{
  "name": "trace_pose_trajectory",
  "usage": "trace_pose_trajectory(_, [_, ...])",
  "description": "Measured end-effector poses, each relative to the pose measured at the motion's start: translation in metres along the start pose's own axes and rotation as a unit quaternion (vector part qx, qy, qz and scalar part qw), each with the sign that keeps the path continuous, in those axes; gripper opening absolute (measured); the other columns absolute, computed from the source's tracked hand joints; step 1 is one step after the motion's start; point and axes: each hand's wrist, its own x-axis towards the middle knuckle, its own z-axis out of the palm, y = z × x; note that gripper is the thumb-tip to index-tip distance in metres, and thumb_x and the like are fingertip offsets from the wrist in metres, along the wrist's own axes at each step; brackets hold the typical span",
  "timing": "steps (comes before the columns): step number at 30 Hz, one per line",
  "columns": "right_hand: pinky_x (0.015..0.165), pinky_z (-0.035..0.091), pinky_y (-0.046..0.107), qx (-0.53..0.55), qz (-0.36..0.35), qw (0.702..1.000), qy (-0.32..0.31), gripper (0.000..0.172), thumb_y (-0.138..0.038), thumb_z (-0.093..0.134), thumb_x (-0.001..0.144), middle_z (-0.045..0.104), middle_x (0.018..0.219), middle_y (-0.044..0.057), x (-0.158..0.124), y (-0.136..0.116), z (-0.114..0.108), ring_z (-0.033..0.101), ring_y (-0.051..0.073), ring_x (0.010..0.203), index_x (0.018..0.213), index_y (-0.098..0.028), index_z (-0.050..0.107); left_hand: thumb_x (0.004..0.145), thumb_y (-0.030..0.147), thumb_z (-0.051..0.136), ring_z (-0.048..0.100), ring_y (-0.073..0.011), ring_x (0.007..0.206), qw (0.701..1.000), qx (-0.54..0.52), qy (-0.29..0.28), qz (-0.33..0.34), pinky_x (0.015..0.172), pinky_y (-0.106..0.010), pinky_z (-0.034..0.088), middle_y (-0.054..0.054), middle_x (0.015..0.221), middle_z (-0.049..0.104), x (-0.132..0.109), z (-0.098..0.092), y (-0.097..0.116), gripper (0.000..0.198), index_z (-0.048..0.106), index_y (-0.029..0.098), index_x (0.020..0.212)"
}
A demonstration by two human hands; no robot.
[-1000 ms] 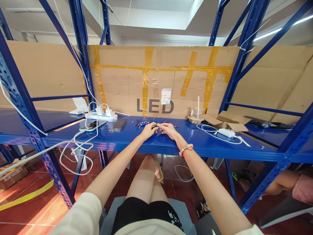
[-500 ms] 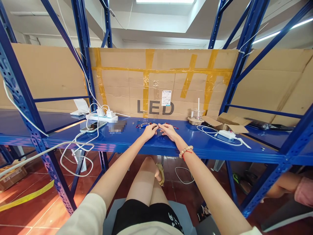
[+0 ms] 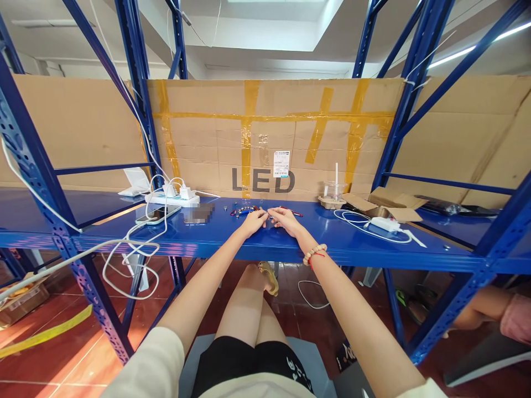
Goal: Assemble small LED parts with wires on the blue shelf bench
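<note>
Over the middle of the blue shelf top (image 3: 215,237), my left hand (image 3: 254,222) and my right hand (image 3: 285,219) meet at the fingertips. Both hands have their fingers closed in a pinch, on something too small to make out. Just behind my left hand lies a cluster of small blue and metallic pieces (image 3: 245,210). A red pen-like item (image 3: 296,214) lies behind my right hand, its near part hidden by the fingers. A beaded bracelet (image 3: 314,254) and a red string circle my right wrist.
To the left are a white power strip (image 3: 172,198), a phone (image 3: 158,215) and looped white cables. A plastic cup with a straw (image 3: 333,191), an open cardboard box (image 3: 384,203) and a white adapter (image 3: 385,224) stand right. Cardboard (image 3: 199,149) walls the back; blue posts flank me. Another person's leg (image 3: 477,309) shows at lower right.
My hands stay together in nearly the same place, with only slight finger movement. My foot below the shelf has shifted a little up, and the camera view has moved slightly.
</note>
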Motion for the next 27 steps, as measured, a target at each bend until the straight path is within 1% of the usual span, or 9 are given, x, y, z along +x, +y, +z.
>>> trace_pose_trajectory(7, [0.041,0.040,0.014,-0.005,-0.001,1.000,-0.009,0.017,-0.025,0.068,0.068,0.060,0.066,0.000,-0.0020,-0.0011,0.0011,0.048,0.004,0.047,0.080,-0.015,0.063,0.079,0.035,0.039,0.053,-0.0132,0.062,1.000,0.011,-0.002,-0.029,0.067,-0.025,0.040,0.000,0.055,0.057,-0.0012,-0.0005,0.0015,0.027,0.057,0.016,0.070])
trace_pose_trajectory(13, [0.042,0.040,0.013,-0.009,-0.003,1.000,-0.012,0.017,-0.025,0.067,0.070,0.059,0.063,-0.001,-0.0018,0.0002,0.0001,0.049,0.004,0.049,0.082,-0.014,0.063,0.079,0.034,0.039,0.053,-0.0131,0.062,1.000,0.007,-0.003,-0.023,0.067,-0.025,0.040,0.000,0.054,0.057,-0.0023,-0.0007,0.0027,0.027,0.056,0.016,0.069])
trace_pose_trajectory(20, [0.041,0.041,0.013,-0.008,-0.009,1.000,-0.012,0.017,-0.025,0.068,0.069,0.061,0.070,0.001,0.0016,0.0032,-0.0012,0.049,0.004,0.049,0.081,-0.014,0.063,0.080,0.033,0.039,0.053,-0.0130,0.063,1.000,0.016,-0.004,-0.023,0.068,-0.025,0.040,0.000,0.055,0.057,-0.0023,-0.0008,0.0027,0.027,0.056,0.016,0.069])
trace_pose_trajectory(27, [0.041,0.041,0.014,-0.009,-0.002,1.000,-0.007,0.012,-0.022,0.066,0.070,0.060,0.068,0.000,-0.0016,-0.0001,0.0011,0.049,0.004,0.048,0.079,-0.014,0.063,0.080,0.034,0.038,0.053,-0.0131,0.064,0.999,0.034,-0.002,-0.022,0.069,-0.025,0.040,0.000,0.057,0.057,-0.0016,-0.0010,0.0014,0.028,0.057,0.016,0.068])
